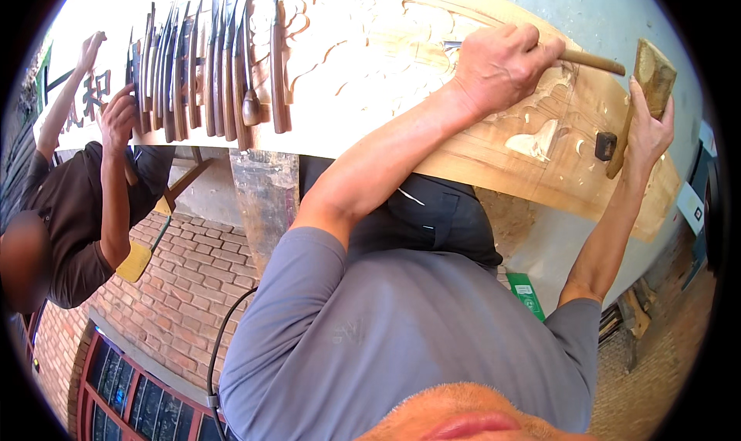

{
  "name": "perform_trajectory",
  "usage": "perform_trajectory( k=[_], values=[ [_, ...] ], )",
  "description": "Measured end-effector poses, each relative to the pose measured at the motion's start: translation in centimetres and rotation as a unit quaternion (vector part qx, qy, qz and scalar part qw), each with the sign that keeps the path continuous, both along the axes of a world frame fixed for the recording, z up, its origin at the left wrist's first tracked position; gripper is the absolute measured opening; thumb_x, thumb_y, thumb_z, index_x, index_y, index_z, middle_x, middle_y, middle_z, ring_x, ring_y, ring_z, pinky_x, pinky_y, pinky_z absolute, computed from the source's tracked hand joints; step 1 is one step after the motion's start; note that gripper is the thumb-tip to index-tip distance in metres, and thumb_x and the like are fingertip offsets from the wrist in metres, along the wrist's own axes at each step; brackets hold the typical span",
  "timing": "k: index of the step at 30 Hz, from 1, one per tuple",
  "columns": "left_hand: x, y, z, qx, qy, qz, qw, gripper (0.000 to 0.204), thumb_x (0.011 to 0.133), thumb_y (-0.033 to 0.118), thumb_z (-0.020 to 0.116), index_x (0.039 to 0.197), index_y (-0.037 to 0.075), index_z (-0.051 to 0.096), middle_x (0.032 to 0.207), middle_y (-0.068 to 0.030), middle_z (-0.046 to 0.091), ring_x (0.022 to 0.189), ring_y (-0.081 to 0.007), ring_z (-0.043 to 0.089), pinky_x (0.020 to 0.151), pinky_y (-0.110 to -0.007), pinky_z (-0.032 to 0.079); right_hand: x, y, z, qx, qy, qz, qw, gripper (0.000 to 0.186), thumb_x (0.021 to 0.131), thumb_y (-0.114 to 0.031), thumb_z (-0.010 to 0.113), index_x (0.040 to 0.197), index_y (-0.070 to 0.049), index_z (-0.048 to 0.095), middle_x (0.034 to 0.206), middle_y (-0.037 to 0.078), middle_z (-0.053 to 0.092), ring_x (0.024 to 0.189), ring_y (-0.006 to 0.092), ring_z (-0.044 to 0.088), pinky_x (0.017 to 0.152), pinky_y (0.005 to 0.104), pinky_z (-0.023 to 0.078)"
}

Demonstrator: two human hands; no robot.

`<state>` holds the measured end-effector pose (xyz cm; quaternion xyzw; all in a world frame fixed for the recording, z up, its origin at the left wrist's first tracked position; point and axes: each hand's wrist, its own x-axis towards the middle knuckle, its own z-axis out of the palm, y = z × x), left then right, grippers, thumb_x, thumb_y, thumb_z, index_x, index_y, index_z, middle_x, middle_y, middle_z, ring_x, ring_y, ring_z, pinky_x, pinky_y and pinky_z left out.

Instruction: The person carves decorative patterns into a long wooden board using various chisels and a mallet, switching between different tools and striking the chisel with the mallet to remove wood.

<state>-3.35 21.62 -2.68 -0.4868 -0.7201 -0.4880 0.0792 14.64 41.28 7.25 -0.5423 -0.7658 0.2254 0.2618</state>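
Chisel (593, 60), middle hidden in left hand (505, 69).

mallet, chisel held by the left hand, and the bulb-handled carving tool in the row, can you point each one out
Wooden mallet (656, 74): head view, on its block-shaped head.
Chisel (593, 60): head view, on its wooden handle.
Bulb-handled carving tool (251, 109): head view, on the rounded handle.

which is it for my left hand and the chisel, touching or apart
Touching: the head view shows the left hand closed around the chisel, its wooden handle jutting from the fist.
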Motion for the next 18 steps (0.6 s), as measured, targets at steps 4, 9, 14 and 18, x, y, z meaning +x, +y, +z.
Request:
perform_trajectory(
  k=[4, 9, 14, 18],
  values=[
    [0.3, 0.6, 0.0, 0.042, 0.039, -0.011, 0.998, 0.025, 0.088, 0.029, 0.085, 0.113, 0.028, 0.080, 0.075, 0.0041, 0.057, 0.063, -0.0148, 0.062, 0.051, -0.032, 0.047, 0.3, 0.1, -0.2, 0.034, -0.032, 0.036, 0.998, 0.047, 0.090, -0.028, 0.088, 0.128, -0.003, 0.075, 0.114, 0.006, 0.079, 0.102, 0.0159, 0.071, 0.097, 0.0323, 0.054],
    [-0.4, 0.9, 0.4, 0.058, -0.074, 0.020, 0.995, 0.023, 0.086, 0.027, 0.086, 0.108, 0.024, 0.081, 0.075, -0.0001, 0.061, 0.065, -0.0219, 0.066, 0.051, -0.037, 0.049, -0.2, -0.3, 0.3, 0.016, -0.046, 0.022, 0.999, 0.047, 0.090, -0.027, 0.088, 0.128, -0.004, 0.075, 0.115, 0.006, 0.080, 0.103, 0.0154, 0.071, 0.097, 0.0321, 0.054],
    [-0.6, 0.8, 0.5, 0.046, -0.112, 0.024, 0.992, 0.021, 0.088, 0.027, 0.085, 0.108, 0.022, 0.081, 0.075, -0.0012, 0.060, 0.062, -0.0231, 0.065, 0.051, -0.038, 0.049, -0.8, -0.2, 0.5, 0.014, -0.034, 0.017, 0.999, 0.047, 0.089, -0.030, 0.088, 0.127, -0.005, 0.076, 0.111, 0.005, 0.080, 0.098, 0.0150, 0.071, 0.095, 0.0319, 0.054],
    [-0.7, 0.9, 0.8, 0.038, -0.119, 0.041, 0.991, 0.022, 0.090, 0.023, 0.084, 0.111, 0.021, 0.079, 0.075, -0.0030, 0.060, 0.063, -0.0252, 0.064, 0.051, -0.040, 0.048, -1.0, 1.5, 0.3, 0.011, -0.041, 0.034, 0.999, 0.051, 0.087, -0.035, 0.090, 0.126, -0.005, 0.077, 0.109, 0.004, 0.080, 0.096, 0.0147, 0.070, 0.092, 0.0321, 0.055]
  ],
)
